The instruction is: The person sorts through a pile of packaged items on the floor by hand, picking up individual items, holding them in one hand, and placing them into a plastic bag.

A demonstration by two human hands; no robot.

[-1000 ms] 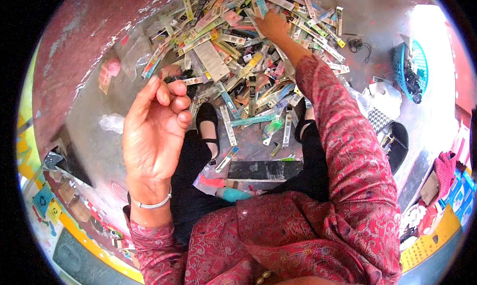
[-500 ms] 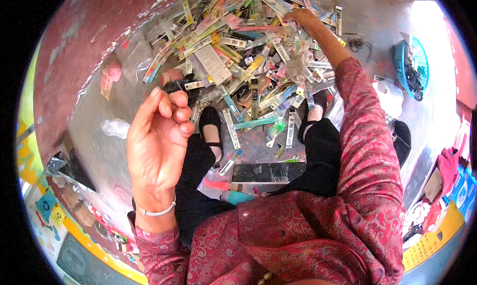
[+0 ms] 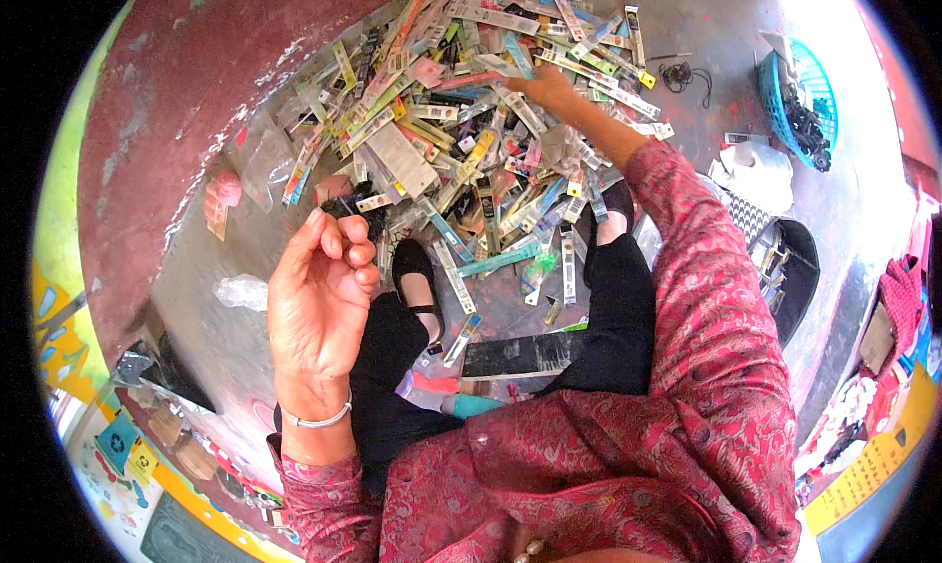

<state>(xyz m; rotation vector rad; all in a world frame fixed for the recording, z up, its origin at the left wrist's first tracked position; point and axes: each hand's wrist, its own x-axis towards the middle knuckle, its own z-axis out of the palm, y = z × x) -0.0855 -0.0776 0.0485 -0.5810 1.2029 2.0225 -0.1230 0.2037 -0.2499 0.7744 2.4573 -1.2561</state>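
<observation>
My left hand is raised in front of my left knee, palm up, with loosely curled fingers. Nothing shows in its palm, and a pale bangle circles the wrist. Further off, my right hand reaches low over a heap of slim plastic packets on the floor. Its fingertips point left, at the end of a pinkish-red strip packet. Whether they grip it is too small to make out. A light-blue packet lies just beyond these fingers. Many packets have printed card ends.
On the right stand a blue basket of dark items and a black bag with packets inside. A dark board lies between my legs. Clear plastic lies left. Dark cord lies beside the heap, and a reddish wall rises at left.
My right hand has moved left and nearer across the heap, to the end of the pinkish-red packet. My left hand keeps its curled pose. The whole view has shifted slightly.
</observation>
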